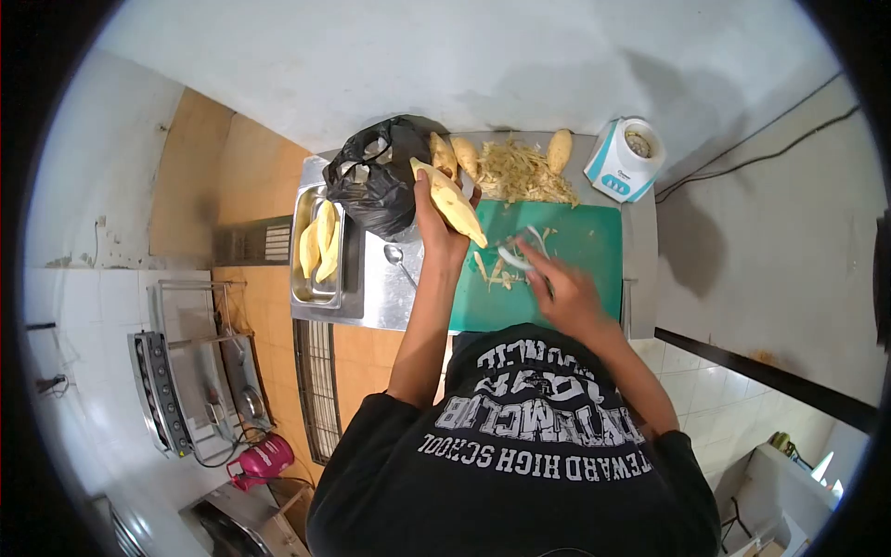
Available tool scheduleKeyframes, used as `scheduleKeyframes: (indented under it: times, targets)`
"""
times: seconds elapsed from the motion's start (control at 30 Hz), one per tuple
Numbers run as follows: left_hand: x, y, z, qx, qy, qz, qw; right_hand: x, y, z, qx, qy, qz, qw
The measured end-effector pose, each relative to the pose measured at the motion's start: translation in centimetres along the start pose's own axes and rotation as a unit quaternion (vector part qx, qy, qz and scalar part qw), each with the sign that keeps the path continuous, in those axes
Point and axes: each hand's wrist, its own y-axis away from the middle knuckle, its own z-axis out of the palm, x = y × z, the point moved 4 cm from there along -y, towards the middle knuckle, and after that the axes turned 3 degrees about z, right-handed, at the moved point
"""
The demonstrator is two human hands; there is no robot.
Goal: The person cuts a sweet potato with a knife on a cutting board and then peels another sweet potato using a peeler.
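My left hand (440,221) is wrapped round a peeled, pale yellow sweet potato (455,206), tilted above the green cutting board (589,265). My right hand (568,295), slightly blurred, grips a white peeler (512,258) just to the right of the sweet potato's lower tip, apart from it. Thin strips of peel (498,274) lie on the board under the peeler. Behind the board is a heap of peelings (520,172), with an unpeeled sweet potato (560,150) on its right and others (465,156) on its left.
A metal tray (297,278) at the left holds several peeled sweet potatoes (325,237). Next to it stands a black plastic bag (376,176). A spoon (399,262) lies on the steel counter (376,311). A white and teal appliance (613,165) stands at the back right, near the wall.
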Motion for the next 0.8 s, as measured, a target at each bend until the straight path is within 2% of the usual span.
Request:
scheduleKeyframes:
  times: [0.07, 0.2, 0.23, 0.37, 0.4, 0.43, 0.47, 0.53, 0.67, 0.7, 0.73, 0.8]
  targets:
    - [-1.4, 1.0, 0.4, 0.034, -0.019, -0.014, 0.999, -1.7, -2.2, -1.6, 0.04, -0.014, -0.008, 0.999]
    - [-2.4, 1.4, 0.8, -0.073, -0.05, -0.011, 0.996, -2.6, -3.7, -0.8, 0.037, 0.026, -0.042, 0.998]
    - [-2.3, 1.2, 0.7, -0.036, -0.033, -0.003, 0.999, -2.4, -3.7, -0.1, 0.05, 0.029, -0.06, 0.997]
    - [-0.5, 0.6, 0.5, -0.014, -0.007, 0.02, 1.0, 0.1, 0.0, 2.2, 0.034, 0.02, -0.072, 0.997]
    - [-0.1, -0.2, 0.1, -0.034, 0.061, 0.001, 0.998, 1.8, 1.2, 3.4, -0.026, 0.028, -0.044, 0.998]
    - [0.6, -0.2, 0.2, -0.018, 0.047, 0.018, 0.999, 2.7, 1.9, 4.3, -0.086, 0.036, -0.014, 0.996]
    - [1.1, -0.3, 0.6, -0.002, 0.034, 0.038, 0.999, 2.5, 1.7, 3.9, -0.087, 0.037, -0.016, 0.995]
    - [1.0, -0.1, 0.3, -0.001, -0.002, 0.037, 0.999, 1.6, 1.8, 2.3, 0.009, 0.02, -0.03, 0.999]
    - [-1.4, 1.5, 0.7, 0.005, -0.086, -0.002, 0.996, -2.8, -3.2, -1.8, 0.027, -0.035, -0.017, 0.999]
    - [-2.0, 1.6, 0.7, -0.038, -0.102, -0.003, 0.994, -3.5, -4.6, -2.0, 0.045, -0.021, -0.053, 0.997]
    - [-2.4, 1.8, 0.4, -0.042, -0.102, -0.005, 0.994, -4.0, -5.2, -2.2, 0.061, -0.006, -0.091, 0.994]
    - [-2.3, 2.8, 1.3, -0.053, -0.135, 0.001, 0.989, -3.6, -5.6, -1.6, 0.07, 0.006, -0.098, 0.993]
